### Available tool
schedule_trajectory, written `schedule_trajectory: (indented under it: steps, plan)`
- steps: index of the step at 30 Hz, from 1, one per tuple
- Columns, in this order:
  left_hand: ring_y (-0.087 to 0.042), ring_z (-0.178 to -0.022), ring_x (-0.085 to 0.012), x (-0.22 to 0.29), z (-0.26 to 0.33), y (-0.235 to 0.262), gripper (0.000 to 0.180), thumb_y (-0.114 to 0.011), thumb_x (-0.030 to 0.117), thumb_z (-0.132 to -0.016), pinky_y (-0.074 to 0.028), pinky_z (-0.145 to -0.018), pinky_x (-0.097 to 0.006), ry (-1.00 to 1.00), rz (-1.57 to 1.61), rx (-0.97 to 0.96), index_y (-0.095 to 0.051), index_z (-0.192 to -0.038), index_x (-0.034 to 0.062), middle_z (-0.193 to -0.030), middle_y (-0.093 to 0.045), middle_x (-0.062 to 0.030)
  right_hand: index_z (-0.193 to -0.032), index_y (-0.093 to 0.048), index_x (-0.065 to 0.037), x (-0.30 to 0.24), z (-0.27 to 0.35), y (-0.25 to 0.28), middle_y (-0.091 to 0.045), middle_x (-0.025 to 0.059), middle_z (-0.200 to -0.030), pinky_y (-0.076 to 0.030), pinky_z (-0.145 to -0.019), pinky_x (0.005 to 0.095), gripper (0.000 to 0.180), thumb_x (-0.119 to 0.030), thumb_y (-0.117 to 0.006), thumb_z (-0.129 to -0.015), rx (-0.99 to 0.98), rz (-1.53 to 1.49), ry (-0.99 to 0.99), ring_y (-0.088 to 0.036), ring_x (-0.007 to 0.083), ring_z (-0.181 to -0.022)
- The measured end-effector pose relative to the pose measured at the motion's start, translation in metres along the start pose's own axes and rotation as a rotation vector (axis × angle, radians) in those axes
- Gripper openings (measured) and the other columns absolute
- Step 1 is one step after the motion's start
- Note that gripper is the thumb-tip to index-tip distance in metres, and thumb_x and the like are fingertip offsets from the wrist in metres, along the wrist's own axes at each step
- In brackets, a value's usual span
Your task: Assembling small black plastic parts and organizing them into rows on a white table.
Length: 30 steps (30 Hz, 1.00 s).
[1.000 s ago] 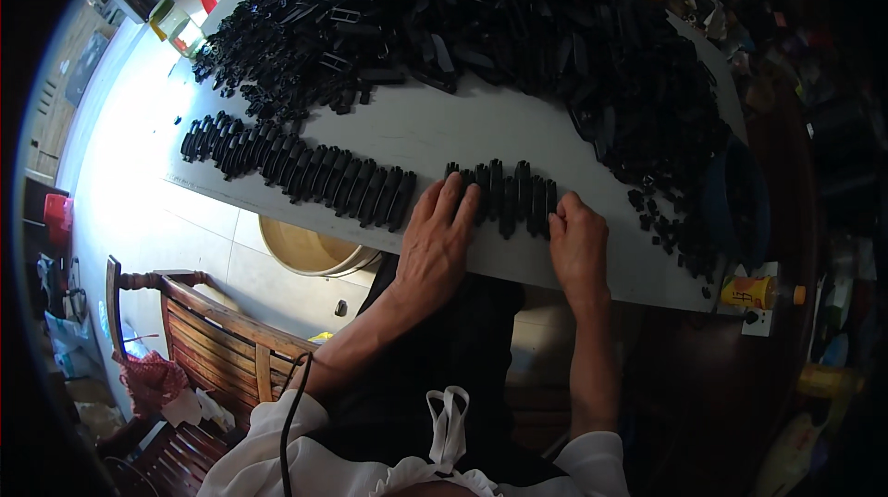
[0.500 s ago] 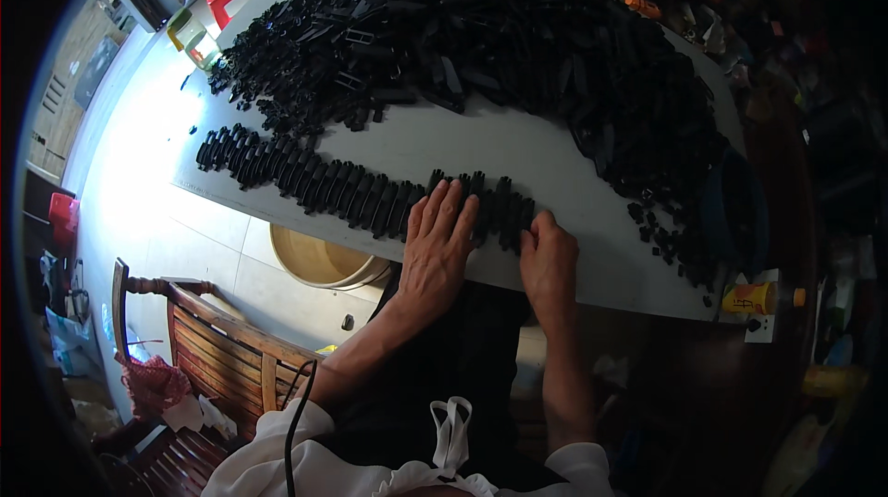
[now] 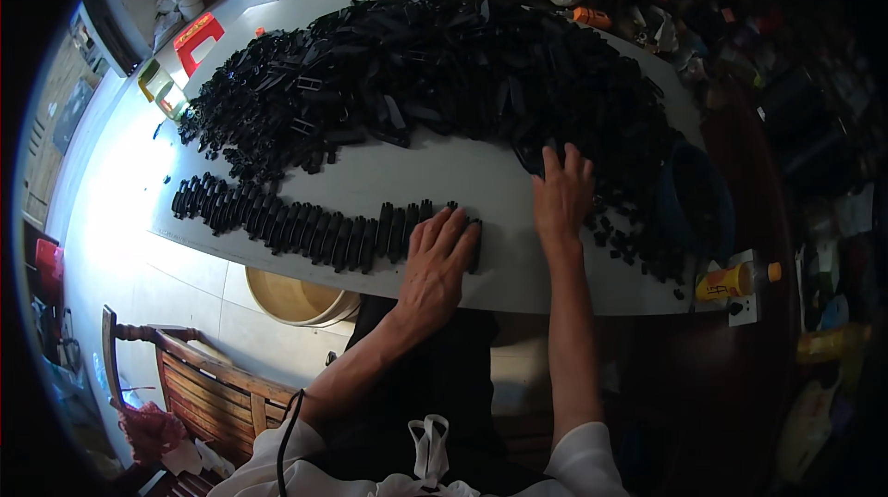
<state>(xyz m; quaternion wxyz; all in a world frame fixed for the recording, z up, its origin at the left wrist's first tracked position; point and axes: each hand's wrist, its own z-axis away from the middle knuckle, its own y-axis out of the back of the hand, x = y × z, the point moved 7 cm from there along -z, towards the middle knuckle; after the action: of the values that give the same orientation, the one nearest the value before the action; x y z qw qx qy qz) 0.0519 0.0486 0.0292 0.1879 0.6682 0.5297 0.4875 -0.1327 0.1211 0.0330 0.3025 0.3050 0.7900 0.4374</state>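
A row of slim black plastic pieces (image 3: 310, 231), set side by side, runs along the near edge of the white table (image 3: 435, 169). My left hand (image 3: 435, 266) rests on the right end of this row, palm down with its fingers stretched out, hiding some pieces. Beyond the row, a large heap of black plastic parts (image 3: 416, 67) curves across the table, mixing long flat shapes with small bits. My right hand (image 3: 562, 196) is at the heap's near right edge, fingers parted and slightly bent over the parts. Nothing shows held in it.
A blue basin (image 3: 696, 201) stands at the table's right side, near a yellow bottle (image 3: 726, 282). At the far left are a clear jar (image 3: 166, 95) and a red stool (image 3: 197, 39). Below the near edge sit a round tub (image 3: 296, 298) and a wooden chair (image 3: 217, 377).
My right hand has left the row's right end and moved forward to the heap. My left hand stays on the row. The whole view has shifted a little.
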Motion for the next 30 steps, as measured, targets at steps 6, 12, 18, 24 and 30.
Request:
schedule_trajectory:
  steps: [6,12,18,24,30]
  plan:
    - [-0.046,-0.121,-0.0405,0.013,-0.036,-0.027,0.050,-0.046,-0.009,-0.077,-0.038,-0.102,-0.044,-0.016,0.124,-0.048,-0.050,-0.126,0.0005,-0.134,-0.046,-0.0241,-0.122,-0.060,-0.012,0.014,0.013,-0.013,-0.056,0.0094,-0.125,-0.033,-0.106,0.0455,0.048,-0.004,-0.071,-0.076,-0.065,-0.073,0.203,-0.042,0.0302,-0.126]
    - [-0.050,-0.112,-0.0424,0.017,-0.065,-0.055,0.050,-0.044,-0.011,-0.075,-0.042,-0.097,-0.045,-0.028,0.123,-0.033,-0.048,-0.124,-0.0023,-0.129,-0.048,-0.0271,-0.109,-0.068,-0.012,0.033,0.036,0.011,-0.057,0.0056,-0.125,-0.034,-0.106,0.0408,0.037,0.000,-0.068,-0.075,-0.144,-0.251,0.377,-0.045,0.0256,-0.126]
    - [-0.049,-0.110,-0.0406,0.034,-0.081,-0.080,0.041,-0.048,-0.007,-0.075,-0.042,-0.095,-0.043,-0.142,0.165,0.065,-0.050,-0.116,-0.0049,-0.120,-0.051,-0.0263,-0.101,-0.069,-0.012,0.069,0.034,0.034,-0.058,0.0041,-0.123,-0.037,-0.102,0.0384,0.031,0.003,-0.068,-0.073,-0.045,-0.404,0.288,-0.046,0.0249,-0.124]
    - [-0.049,-0.090,-0.0329,0.045,-0.082,-0.094,0.030,-0.049,-0.002,-0.076,-0.043,-0.079,-0.040,-0.109,0.141,0.043,-0.056,-0.104,0.0013,-0.096,-0.051,-0.0168,-0.090,-0.066,-0.006,0.120,0.053,0.058,-0.057,0.0043,-0.092,-0.047,-0.074,0.0326,0.016,0.003,-0.068,-0.077,0.136,-0.547,0.007,-0.057,0.0215,-0.089]
    - [-0.049,-0.087,-0.0295,0.053,-0.081,-0.095,0.021,-0.052,0.003,-0.076,-0.043,-0.076,-0.036,-0.139,0.063,0.061,-0.059,-0.096,0.0049,-0.093,-0.050,-0.0127,-0.090,-0.066,-0.005,0.114,0.070,0.042,-0.059,0.0073,-0.089,-0.049,-0.071,0.0346,0.015,0.001,-0.070,-0.077,-0.043,-0.480,-0.111,-0.060,0.0245,-0.085]
